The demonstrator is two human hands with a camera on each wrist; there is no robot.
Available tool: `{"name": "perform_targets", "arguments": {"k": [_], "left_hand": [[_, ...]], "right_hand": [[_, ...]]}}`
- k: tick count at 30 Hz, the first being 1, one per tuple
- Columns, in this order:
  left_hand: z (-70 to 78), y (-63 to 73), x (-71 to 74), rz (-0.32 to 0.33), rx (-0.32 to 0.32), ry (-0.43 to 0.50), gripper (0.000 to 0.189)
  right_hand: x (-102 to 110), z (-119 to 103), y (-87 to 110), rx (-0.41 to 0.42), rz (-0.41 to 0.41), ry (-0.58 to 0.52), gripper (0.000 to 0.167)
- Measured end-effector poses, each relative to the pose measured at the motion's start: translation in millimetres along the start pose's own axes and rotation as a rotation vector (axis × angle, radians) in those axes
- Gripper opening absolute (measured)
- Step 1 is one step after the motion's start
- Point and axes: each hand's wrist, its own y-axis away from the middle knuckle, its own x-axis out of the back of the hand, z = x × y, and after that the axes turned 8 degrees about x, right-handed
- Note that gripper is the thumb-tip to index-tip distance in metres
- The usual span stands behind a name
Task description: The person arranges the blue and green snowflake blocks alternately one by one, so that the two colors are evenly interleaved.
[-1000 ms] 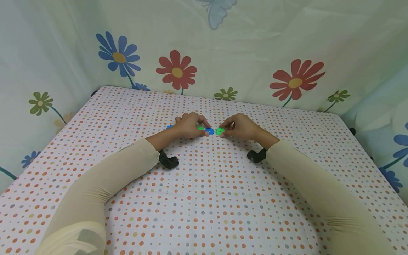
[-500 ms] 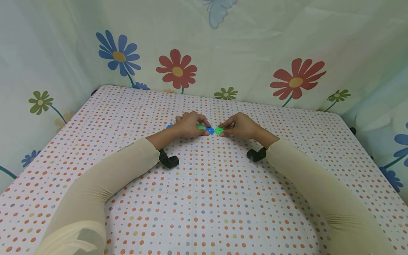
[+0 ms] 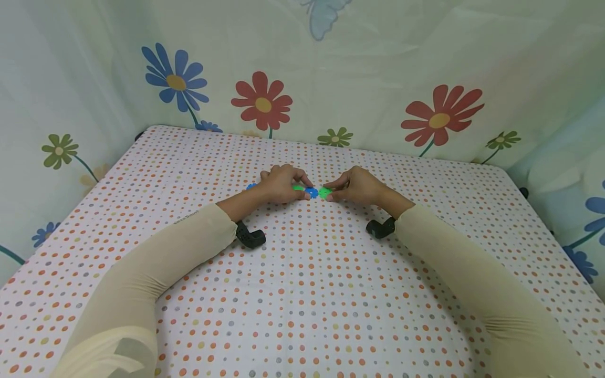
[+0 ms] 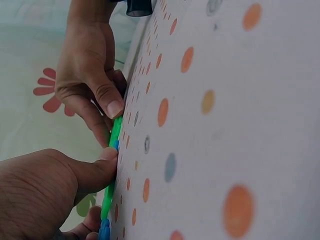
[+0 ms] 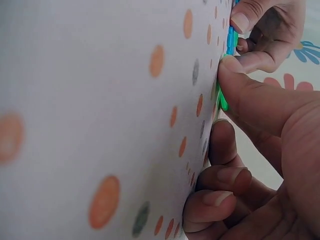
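Note:
Several flat plastic discs with notched edges, blue and green by turns, lie in a row on the dotted cloth. My left hand [image 3: 282, 185] pinches a blue notched disc [image 3: 311, 193] between thumb and index finger, and its palm covers part of the row. A green disc [image 3: 298, 187] shows beneath these fingers, and another blue disc [image 3: 251, 186] sticks out behind the hand. With thumb and index finger, my right hand [image 3: 358, 187] pinches a green notched disc [image 3: 324, 192], edge against the blue one. In the right wrist view its green disc [image 5: 223, 100] is largely behind the thumb.
A white cloth with coloured dots [image 3: 302, 294] covers the table. Behind its far edge hangs a curtain printed with flowers [image 3: 368, 68]. Black wrist mounts [image 3: 250, 237] hang beneath both wrists, close over the cloth.
My right hand has brought the green notched disc slightly left, so the small gap to the blue disc has closed. My left hand keeps its pinch in the same place.

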Motion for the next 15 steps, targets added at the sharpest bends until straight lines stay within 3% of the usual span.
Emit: {"name": "perform_targets", "arguments": {"k": [15], "left_hand": [[-0.1, 0.1, -0.9, 0.012, -0.007, 0.003, 0.027]], "right_hand": [[-0.6, -0.9, 1.6, 0.004, -0.009, 0.03, 0.04]]}}
